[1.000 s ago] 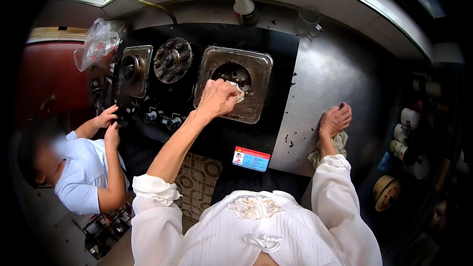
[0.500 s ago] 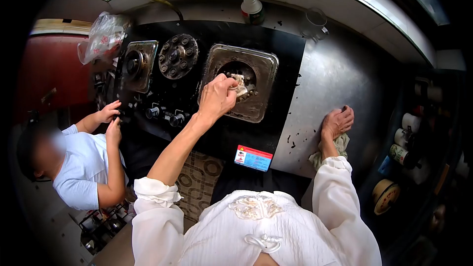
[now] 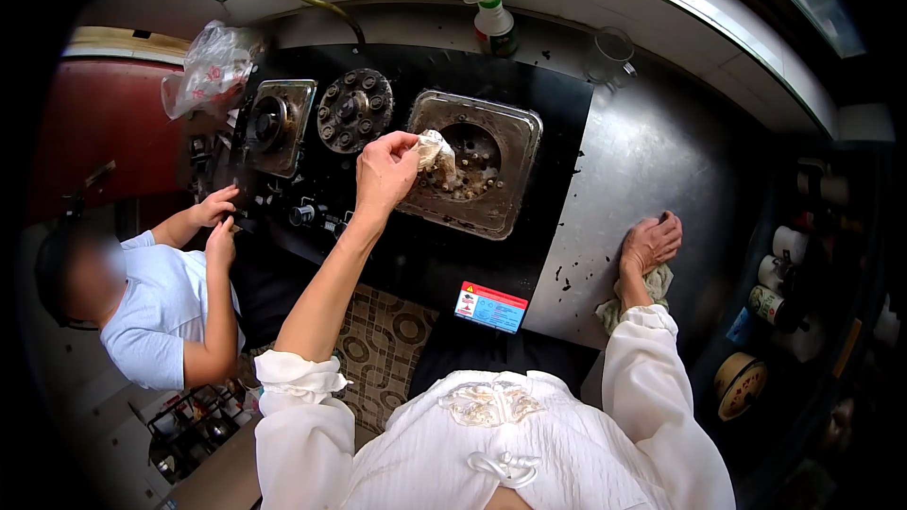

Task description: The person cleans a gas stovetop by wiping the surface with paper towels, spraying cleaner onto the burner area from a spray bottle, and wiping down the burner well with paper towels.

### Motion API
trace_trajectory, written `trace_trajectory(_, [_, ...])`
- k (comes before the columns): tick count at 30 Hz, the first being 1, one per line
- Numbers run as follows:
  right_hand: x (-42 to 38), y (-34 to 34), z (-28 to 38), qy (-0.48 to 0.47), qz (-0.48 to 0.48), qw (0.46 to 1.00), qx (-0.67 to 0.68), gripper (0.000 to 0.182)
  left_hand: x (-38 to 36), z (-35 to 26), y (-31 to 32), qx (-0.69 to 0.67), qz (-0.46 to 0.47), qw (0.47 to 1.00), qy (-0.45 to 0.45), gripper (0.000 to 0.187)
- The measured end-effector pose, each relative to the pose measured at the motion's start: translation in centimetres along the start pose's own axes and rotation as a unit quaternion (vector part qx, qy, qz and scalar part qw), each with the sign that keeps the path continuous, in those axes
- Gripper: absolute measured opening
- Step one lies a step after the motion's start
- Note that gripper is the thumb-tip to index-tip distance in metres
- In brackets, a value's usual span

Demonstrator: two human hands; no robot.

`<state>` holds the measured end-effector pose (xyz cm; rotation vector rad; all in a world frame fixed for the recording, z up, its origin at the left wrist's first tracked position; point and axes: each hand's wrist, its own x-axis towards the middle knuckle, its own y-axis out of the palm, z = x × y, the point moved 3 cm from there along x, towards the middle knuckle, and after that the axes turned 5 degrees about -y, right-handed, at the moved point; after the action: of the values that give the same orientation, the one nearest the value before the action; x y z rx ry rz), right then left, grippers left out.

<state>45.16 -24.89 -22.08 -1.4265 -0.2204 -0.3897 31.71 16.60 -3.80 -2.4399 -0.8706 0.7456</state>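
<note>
My left hand [image 3: 385, 175] pinches a crumpled, brown-stained paper towel [image 3: 435, 149] above the left part of a square metal burner tray [image 3: 522, 184]. The towel's lower end hangs over the tray's round opening, where dark grime and small loose bits lie. My right hand [image 3: 652, 242] rests on the steel counter [image 3: 619, 161], its fingers loosely bent with nothing visible in them. Under that wrist lies a bunched, pale greenish cloth [image 3: 658, 285].
A burner head [image 3: 354, 110] and a second burner [image 3: 270, 123] are on the black stovetop [image 3: 491, 264]. Behind it stand a spray bottle [image 3: 493, 14] and a clear glass mug [image 3: 609, 59]. At left are a plastic bag [image 3: 217, 66] and another person [image 3: 170, 293]. Dark crumbs dot the counter.
My left hand has lifted from the tray's opening and moved left, with the paper towel now hanging from its fingers. My right hand stays on the counter. The view has shifted slightly.
</note>
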Motion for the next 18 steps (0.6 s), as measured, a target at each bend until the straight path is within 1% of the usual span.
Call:
trace_trajectory(1, [0.0,-0.1,0.1,-0.008,-0.004,1.000,-0.008,0.032,-0.1,-1.0,0.1,0.115,-0.062,0.987,0.099,0.023])
trace_trajectory(2, [0.0,-0.1,0.1,-0.017,-0.008,1.000,-0.017,0.033,-0.2,-1.6,0.6,0.145,-0.082,0.976,0.138,0.024])
trace_trajectory(3, [0.0,-0.1,0.1,-0.017,-0.007,1.000,-0.019,0.033,-0.2,-2.0,1.1,0.144,-0.080,0.977,0.137,0.024])
trace_trajectory(5, [0.0,-0.2,0.2,-0.009,-0.002,1.000,0.001,0.033,-0.9,-3.6,1.8,0.195,-0.115,0.926,0.301,0.020])
trace_trajectory(7, [0.1,-0.2,0.2,-0.008,0.001,1.000,0.002,0.033,-0.9,-4.7,1.6,0.189,-0.120,0.927,0.300,0.018])
trace_trajectory(9, [0.0,-0.3,0.1,-0.003,0.006,1.000,0.001,0.032,-0.6,-5.6,0.5,0.162,-0.135,0.946,0.246,0.019])
trace_trajectory(10, [0.0,-0.3,0.2,-0.003,0.006,1.000,0.003,0.032,-0.7,-6.0,0.0,0.166,-0.134,0.946,0.245,0.018])
trace_trajectory(13, [0.2,-0.5,0.3,-0.003,0.005,1.000,0.009,0.032,-0.9,-6.6,-1.4,0.105,-0.099,0.976,0.165,0.016])
trace_trajectory(15, [0.1,-0.6,0.2,-0.003,0.004,1.000,0.012,0.032,-0.8,-6.8,-1.7,0.118,-0.114,0.970,0.180,0.016])
trace_trajectory(17, [0.2,-0.8,0.5,-0.007,0.001,1.000,0.012,0.032,-0.8,-7.1,-1.6,0.159,-0.164,0.941,0.252,0.018])
trace_trajectory(18, [0.2,-0.8,0.6,-0.007,0.000,1.000,0.014,0.032,-0.7,-6.7,-1.0,0.171,-0.166,0.929,0.284,0.019])
